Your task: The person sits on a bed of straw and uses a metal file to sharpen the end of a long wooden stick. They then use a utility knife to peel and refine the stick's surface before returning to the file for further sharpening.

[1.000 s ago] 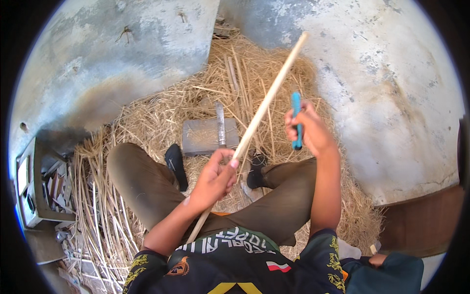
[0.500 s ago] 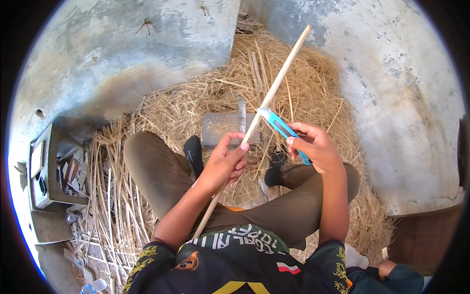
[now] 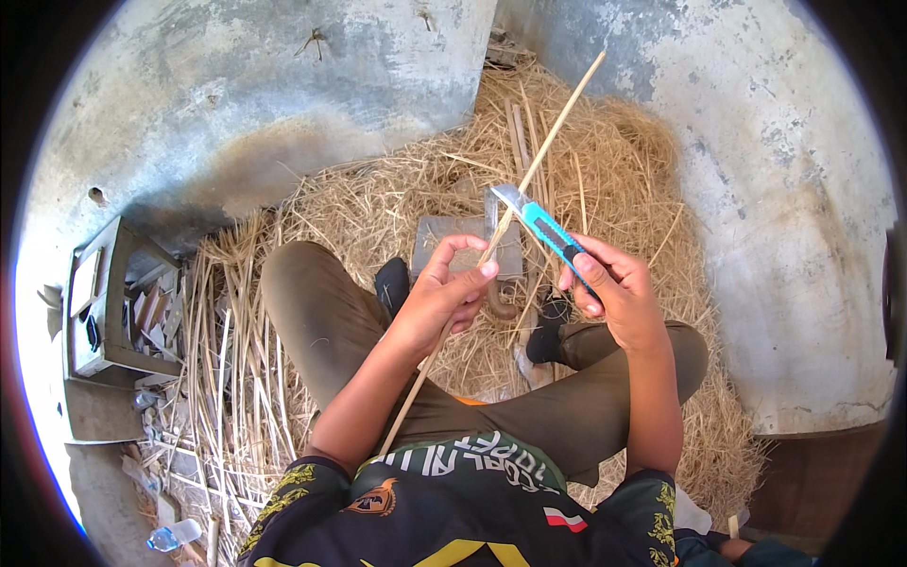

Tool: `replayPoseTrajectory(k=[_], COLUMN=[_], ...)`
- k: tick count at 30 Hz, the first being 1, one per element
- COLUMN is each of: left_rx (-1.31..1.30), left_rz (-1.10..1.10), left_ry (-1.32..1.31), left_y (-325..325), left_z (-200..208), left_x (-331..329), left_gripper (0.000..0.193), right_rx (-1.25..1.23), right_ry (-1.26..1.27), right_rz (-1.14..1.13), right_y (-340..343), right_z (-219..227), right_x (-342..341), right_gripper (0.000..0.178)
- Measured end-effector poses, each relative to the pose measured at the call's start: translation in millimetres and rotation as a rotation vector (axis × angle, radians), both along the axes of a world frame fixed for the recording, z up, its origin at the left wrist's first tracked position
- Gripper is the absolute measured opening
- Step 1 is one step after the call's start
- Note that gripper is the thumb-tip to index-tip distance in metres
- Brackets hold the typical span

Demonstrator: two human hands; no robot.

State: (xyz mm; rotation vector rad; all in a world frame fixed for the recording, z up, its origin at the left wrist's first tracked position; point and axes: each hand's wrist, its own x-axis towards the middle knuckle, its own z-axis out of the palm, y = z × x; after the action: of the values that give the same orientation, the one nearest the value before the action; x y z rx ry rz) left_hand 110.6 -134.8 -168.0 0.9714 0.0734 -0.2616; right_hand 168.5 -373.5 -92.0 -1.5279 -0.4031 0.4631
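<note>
A long, pale bamboo strip (image 3: 559,123) slants up and away to the right from my lap. My left hand (image 3: 447,298) grips it between thumb and fingers, and its lower end passes under my wrist toward my shirt. In my right hand (image 3: 614,295) is a blue snap-off utility knife (image 3: 550,231), its blade extended. The blade crosses the strip just above my left hand and looks to touch it. Below them lies a grey block (image 3: 436,244) with a metal blade tool with a curved wooden handle (image 3: 501,300) on it, partly hidden by the strip.
Shavings (image 3: 624,161) heap around my crossed legs. Long strips (image 3: 231,378) lie to the left, beside a wooden box frame (image 3: 118,354) holding scraps. A plastic bottle (image 3: 173,536) rests at lower left. Walls (image 3: 775,189) enclose the far side. Another person's hand (image 3: 735,548) shows at lower right.
The strip has turned to show a narrower side. My right hand has tilted the knife so more of the blade shows. The whole view has shifted slightly.
</note>
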Motion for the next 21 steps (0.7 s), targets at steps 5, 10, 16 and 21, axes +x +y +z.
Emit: replayPoseTrajectory(k=[5, 10, 16, 21], left_rx=[-0.079, -0.150, -0.250, -0.253], left_rz=[-0.015, -0.084, -0.142, -0.145], left_ry=[0.000, 0.067, -0.056, -0.047], left_y=[-0.5, -2.8, 0.2, -1.3], left_z=[-0.2, 5.1, 4.6, 0.5], left_x=[-0.6, -2.7, -5.2, -3.6], left_gripper=[0.026, 0.024, 0.030, 0.029], right_rx=[0.100, -0.006, -0.051, 0.046], right_ry=[0.011, 0.046, -0.054, 0.013], right_rz=[-0.127, -0.219, -0.359, -0.245], right_y=[3.1, -2.6, 1.4, 0.4], right_z=[1.1, 0.8, 1.8, 2.8], right_x=[0.8, 4.2, 2.5, 4.3], right_gripper=[0.038, 0.038, 0.034, 0.034])
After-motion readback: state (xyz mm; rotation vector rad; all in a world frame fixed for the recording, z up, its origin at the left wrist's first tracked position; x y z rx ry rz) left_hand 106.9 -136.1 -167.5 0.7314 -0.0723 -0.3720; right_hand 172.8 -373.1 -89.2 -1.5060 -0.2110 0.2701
